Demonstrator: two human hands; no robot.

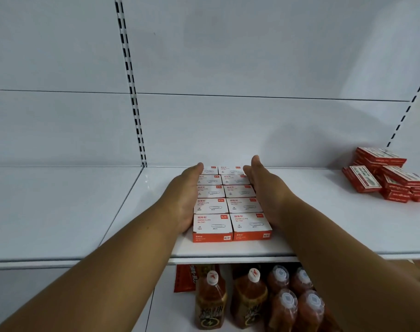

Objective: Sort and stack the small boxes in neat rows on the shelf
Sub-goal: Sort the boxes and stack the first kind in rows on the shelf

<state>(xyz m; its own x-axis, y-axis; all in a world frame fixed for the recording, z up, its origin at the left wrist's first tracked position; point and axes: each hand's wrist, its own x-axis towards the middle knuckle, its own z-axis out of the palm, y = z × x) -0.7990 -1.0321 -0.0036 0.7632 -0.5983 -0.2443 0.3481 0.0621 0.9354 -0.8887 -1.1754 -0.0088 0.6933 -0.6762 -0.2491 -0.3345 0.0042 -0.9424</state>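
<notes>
Your 2 forearms come in from the bottom corners of the head view and reach forward over the front edge of the white shelf (323, 226). Your left hand (188, 200) lies with straight fingers flat against the left side of the block of paper clip boxes (228, 204), fingertips at the far row and the heel of the palm beside the nearest box. Your right hand (264, 188) mirrors it on the right side, fingers straight and together, thumb raised above the far end of the block. Neither hand curls around anything; both press flat, palms facing each other with the boxes between them.

The white boxes with red fronts sit in the middle of the shelf, near its front edge, in 2 columns of 5 rows, so 10 tops show. They touch one another edge to edge; whether a second layer lies beneath, you cannot tell from here.

Well apart on the right end of the same shelf lies a loose pile of red boxes (386, 178), tilted and overlapping, too jumbled to count exactly.

Below the shelf stand 6 visible bottles (252, 300), 2 with white and red caps and 4 with clear caps, with a red packet (186, 279) behind them on the left.
</notes>
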